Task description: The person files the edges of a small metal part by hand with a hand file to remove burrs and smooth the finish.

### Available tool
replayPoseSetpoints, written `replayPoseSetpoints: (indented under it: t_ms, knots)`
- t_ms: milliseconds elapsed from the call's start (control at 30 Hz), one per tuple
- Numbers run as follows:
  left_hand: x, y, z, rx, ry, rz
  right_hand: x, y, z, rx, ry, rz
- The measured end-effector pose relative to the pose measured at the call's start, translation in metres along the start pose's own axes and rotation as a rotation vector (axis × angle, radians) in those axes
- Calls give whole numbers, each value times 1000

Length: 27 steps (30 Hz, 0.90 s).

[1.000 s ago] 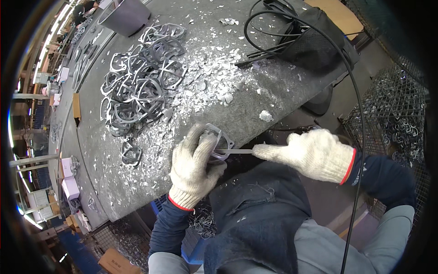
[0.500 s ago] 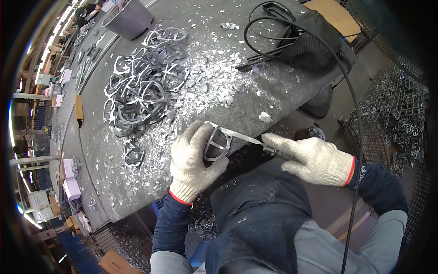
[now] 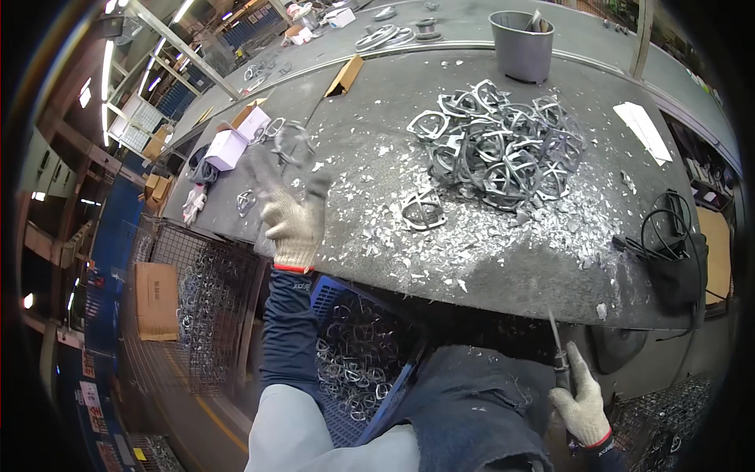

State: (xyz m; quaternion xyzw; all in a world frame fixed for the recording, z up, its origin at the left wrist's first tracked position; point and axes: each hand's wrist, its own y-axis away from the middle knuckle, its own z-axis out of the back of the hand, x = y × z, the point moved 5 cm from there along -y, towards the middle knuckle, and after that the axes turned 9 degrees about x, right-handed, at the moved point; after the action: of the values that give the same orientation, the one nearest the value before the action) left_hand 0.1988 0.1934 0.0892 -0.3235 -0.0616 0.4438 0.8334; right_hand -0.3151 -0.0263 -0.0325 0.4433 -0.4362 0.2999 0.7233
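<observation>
My left hand (image 3: 294, 222), in a white knit glove with a red cuff, reaches over the left part of the bench, its fingers spread and smeared by motion. Just beyond the fingertips is a blurred metal frame piece (image 3: 293, 145); I cannot tell whether they touch. My right hand (image 3: 582, 405), gloved alike, is low at the right, below the bench edge. It is wrapped round the dark handle of a narrow-bladed file-like tool (image 3: 559, 354), blade pointing up. A heap of open metal frame pieces (image 3: 503, 149) lies on the bench, with one loose metal frame (image 3: 423, 211) nearer me.
Thin metal flakes (image 3: 464, 244) litter the grey bench (image 3: 370, 141). A grey bucket (image 3: 522, 49) stands behind the heap. A black mesh bag (image 3: 678, 267) with cable lies at right. Below the bench, a blue crate (image 3: 346, 425) holds many pieces; a wire cage (image 3: 208, 315) stands left.
My view has swung left. My left hand has moved from the frame piece near the edge to the bench's left side, fingers now spread. My right hand has drawn the tool down and away.
</observation>
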Motion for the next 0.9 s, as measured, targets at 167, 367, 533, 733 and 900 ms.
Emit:
replayPoseSetpoints:
  t_ms: [167, 367, 533, 733, 900]
  knots:
    - [-72, 40, -38, 313, 396, -407, -2, 1, -15, 55, -138, -222]
    - [-122, 53, -80, 254, 452, -476, -6, 25, -13, -38, -124, -263]
    - [-54, 44, -79, -4, 128, -280, -12, 40, -17, -149, -187, -226]
    - [85, 73, -59, -156, 231, 169, 0, 31, -35, -30, -140, -80]
    - [210, 120, -38, -336, 344, 612, 3, 22, -39, 64, 80, 23]
